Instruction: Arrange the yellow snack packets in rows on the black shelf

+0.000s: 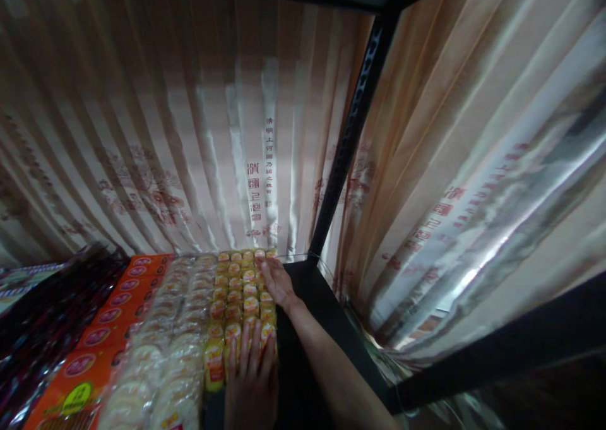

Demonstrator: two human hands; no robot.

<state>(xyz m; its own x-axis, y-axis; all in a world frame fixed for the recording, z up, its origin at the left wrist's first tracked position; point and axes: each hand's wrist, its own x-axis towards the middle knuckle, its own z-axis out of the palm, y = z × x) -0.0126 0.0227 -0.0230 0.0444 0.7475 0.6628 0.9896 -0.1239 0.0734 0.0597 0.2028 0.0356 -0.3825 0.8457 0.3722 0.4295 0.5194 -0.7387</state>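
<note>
My left hand (252,379) lies flat with fingers stretched out on the near end of a row of yellow snack packets (237,294) on a black shelf. My right hand (276,283) reaches further back, its fingers resting on the far right side of the same yellow packets. Neither hand grips anything that I can see. To the left of the yellow rows lie clear packs of pale round crackers (165,348).
Orange packets (106,319) and dark red packets (42,322) fill the shelf's left side. A black perforated upright post (348,139) stands at the shelf's back right corner. Pleated beige curtain (199,120) with red printing hangs behind and to the right.
</note>
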